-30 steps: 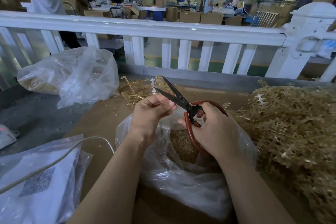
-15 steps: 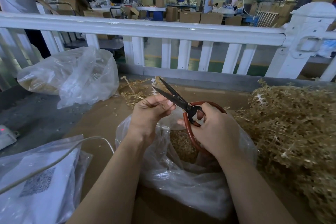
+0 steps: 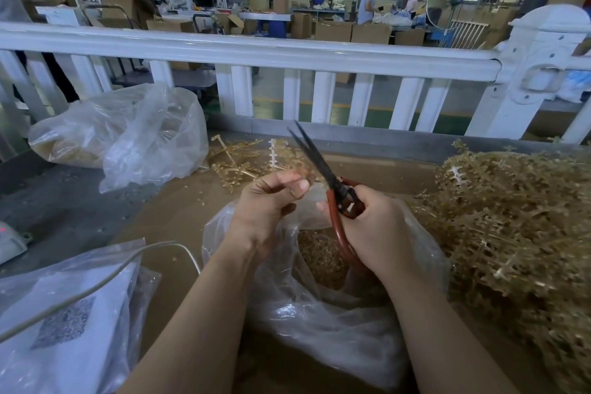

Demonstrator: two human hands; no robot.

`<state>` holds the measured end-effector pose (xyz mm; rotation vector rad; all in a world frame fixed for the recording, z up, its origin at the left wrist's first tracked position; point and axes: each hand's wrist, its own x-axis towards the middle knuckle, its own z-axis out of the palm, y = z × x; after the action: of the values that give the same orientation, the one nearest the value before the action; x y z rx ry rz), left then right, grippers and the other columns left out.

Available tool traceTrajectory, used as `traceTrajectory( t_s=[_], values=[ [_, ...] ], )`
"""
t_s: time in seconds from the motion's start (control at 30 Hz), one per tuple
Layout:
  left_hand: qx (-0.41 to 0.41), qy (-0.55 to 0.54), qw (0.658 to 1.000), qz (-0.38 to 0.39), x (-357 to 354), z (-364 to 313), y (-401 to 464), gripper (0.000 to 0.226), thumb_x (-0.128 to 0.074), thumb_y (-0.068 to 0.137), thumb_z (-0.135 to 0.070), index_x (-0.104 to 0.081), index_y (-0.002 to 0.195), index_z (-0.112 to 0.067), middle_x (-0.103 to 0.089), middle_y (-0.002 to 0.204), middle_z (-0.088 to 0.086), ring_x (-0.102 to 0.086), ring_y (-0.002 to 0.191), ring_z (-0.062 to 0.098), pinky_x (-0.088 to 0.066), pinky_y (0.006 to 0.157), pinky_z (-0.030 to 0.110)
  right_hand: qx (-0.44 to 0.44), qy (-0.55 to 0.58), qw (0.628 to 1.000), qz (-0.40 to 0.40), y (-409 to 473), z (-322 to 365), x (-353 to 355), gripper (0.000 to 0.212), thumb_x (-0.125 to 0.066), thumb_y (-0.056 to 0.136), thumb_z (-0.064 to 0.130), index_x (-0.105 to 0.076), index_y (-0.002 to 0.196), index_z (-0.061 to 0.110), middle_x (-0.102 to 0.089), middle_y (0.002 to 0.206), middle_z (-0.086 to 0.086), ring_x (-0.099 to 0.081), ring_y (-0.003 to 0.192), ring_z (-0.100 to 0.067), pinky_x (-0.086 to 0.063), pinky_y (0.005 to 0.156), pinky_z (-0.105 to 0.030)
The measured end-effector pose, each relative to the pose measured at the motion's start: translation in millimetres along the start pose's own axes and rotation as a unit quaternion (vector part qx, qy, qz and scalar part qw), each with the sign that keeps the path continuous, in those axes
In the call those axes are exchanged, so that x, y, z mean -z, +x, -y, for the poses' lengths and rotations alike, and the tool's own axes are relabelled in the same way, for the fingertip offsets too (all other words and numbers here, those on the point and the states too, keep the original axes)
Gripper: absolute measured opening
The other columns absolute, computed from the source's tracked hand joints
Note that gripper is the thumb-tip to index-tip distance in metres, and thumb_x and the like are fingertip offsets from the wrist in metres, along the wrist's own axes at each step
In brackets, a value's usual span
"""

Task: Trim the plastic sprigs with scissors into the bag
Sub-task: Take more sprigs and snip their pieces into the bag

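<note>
Both hands sit over the bag [image 3: 319, 313] so trimmings drop in: our left hand [image 3: 268, 201] pinches a sprig [image 3: 303, 173], our right hand [image 3: 374, 227] grips nearly closed scissors [image 3: 323, 166].

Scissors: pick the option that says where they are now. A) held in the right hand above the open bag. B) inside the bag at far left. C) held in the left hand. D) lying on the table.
A: the right hand grips the red handles of the scissors above the open bag.
</note>
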<state>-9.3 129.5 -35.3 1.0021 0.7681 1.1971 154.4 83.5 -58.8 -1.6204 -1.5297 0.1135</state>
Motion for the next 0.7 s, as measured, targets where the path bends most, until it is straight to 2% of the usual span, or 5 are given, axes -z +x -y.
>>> traceTrajectory(
  t_s=[0.1,0.2,0.33,0.5,0.7],
  values=[
    [0.019,0.030,0.999,0.005,-1.7,3.0,1.1,0.014,-0.073,0.073,-0.006,-0.071,0.086,-0.011,-0.071,0.076,-0.010,-0.058,0.070,0.003,-0.039,0.075,0.027,-0.043,0.117,0.992,0.007,3.8,0.5,0.1,0.013,-0.073,0.086,0.046,-0.065,0.080,0.039,-0.072,0.072,0.015,-0.068,0.070,0.002,-0.056,0.059,-0.019],
    [0.020,0.006,0.999,0.032,-4.4,3.3,-0.9,0.021,-0.073,0.068,-0.002,-0.070,0.088,-0.003,-0.074,0.083,-0.004,-0.067,0.075,0.006,-0.051,0.069,0.022,-0.061,0.194,0.979,0.008,5.7,3.9,0.6,0.016,-0.075,0.089,0.034,-0.065,0.076,0.037,-0.071,0.074,0.023,-0.068,0.067,0.003,-0.050,0.053,-0.010],
    [0.030,-0.045,0.998,0.037,-9.3,2.4,-4.0,0.023,-0.071,0.066,0.006,-0.069,0.089,0.003,-0.076,0.089,0.004,-0.072,0.076,0.011,-0.055,0.061,0.019,-0.089,0.242,0.966,0.008,7.2,2.2,-0.1,0.012,-0.076,0.088,0.034,-0.071,0.077,0.032,-0.073,0.071,0.012,-0.069,0.064,-0.004,-0.053,0.055,-0.015],
    [0.044,-0.048,0.996,0.057,-13.2,0.8,-8.0,0.033,-0.070,0.065,0.008,-0.065,0.097,0.014,-0.071,0.101,0.021,-0.071,0.084,0.026,-0.059,0.070,0.031,-0.109,0.245,0.962,0.044,9.7,1.5,-3.3,0.007,-0.077,0.086,0.032,-0.073,0.081,0.034,-0.072,0.067,0.010,-0.067,0.059,-0.005,-0.049,0.058,-0.022],
    [0.038,-0.019,0.996,0.074,-11.0,3.6,-7.1,0.036,-0.072,0.068,0.007,-0.062,0.102,0.017,-0.069,0.104,0.023,-0.067,0.094,0.031,-0.058,0.086,0.038,-0.083,0.238,0.967,0.045,8.9,2.3,-1.7,0.013,-0.077,0.087,0.025,-0.071,0.078,0.032,-0.072,0.070,0.015,-0.068,0.064,-0.002,-0.048,0.058,-0.014]
  ],
)
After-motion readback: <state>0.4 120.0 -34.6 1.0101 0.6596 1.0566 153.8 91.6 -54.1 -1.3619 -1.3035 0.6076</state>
